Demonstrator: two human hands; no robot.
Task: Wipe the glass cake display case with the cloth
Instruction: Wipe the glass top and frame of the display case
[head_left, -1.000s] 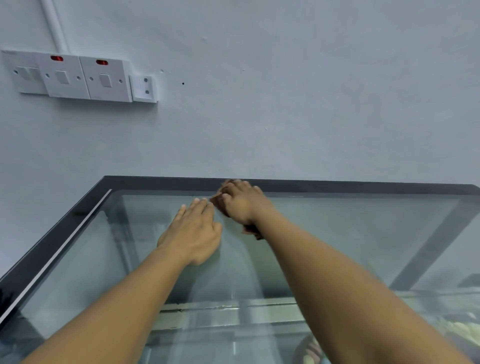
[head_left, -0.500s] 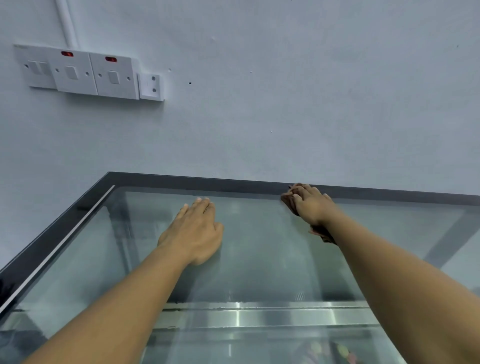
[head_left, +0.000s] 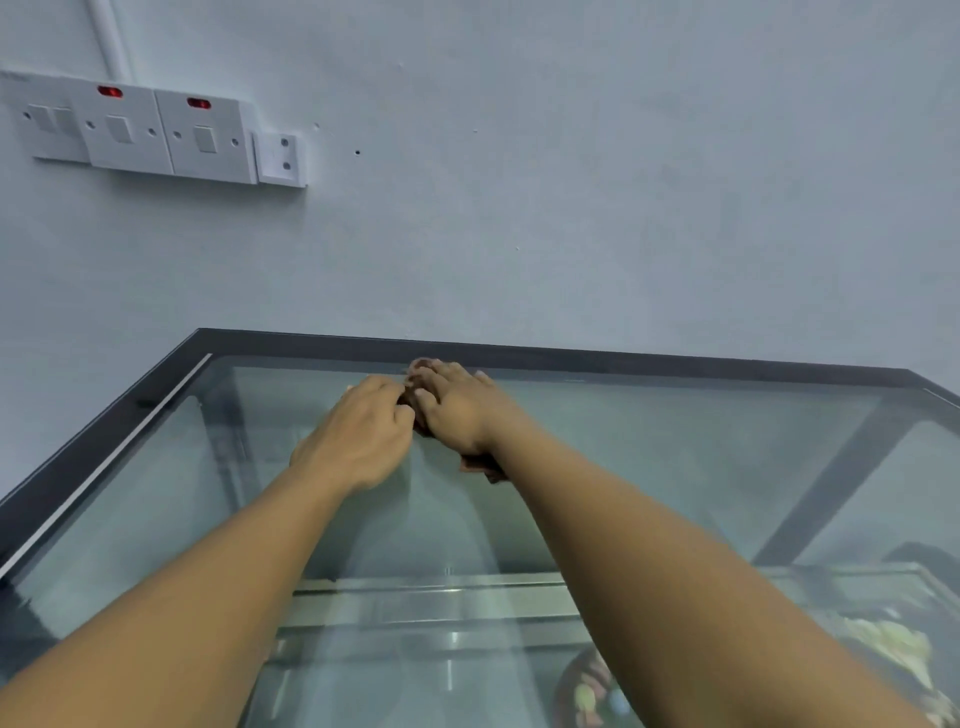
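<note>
Head view: the glass cake display case (head_left: 675, 365) is seen from above, its clear top pane framed by a dark rim. Through the glass, a metal shelf rail (head_left: 431, 603) runs across the inside. Below it at the lower right are blurred cakes: a pale yellowish one (head_left: 893, 644) and a dark round one with coloured toppings (head_left: 587, 686).

The dark brown cloth (head_left: 480, 465) lies on the top pane close to the far rim, mostly covered by the right hand (head_left: 457, 410). That hand lies palm down on the cloth, its fingers spread and nearly straight, pressing rather than clutching. Cloth shows beyond the fingertips and under the wrist. The left hand (head_left: 358, 441) is just beside it on the glass, knuckles raised and fingers bent toward the cloth's near edge. Whether they pinch the cloth cannot be told. Both forearms reach out over the pane.

The far rim sits against a pale wall (head_left: 623, 208), touching or nearly so. A row of white switches (head_left: 166, 132) with red lamps is mounted on the wall high on the left. Bare glass stretches widely to the right of the hands and less widely to the left, up to the dark side rims.
</note>
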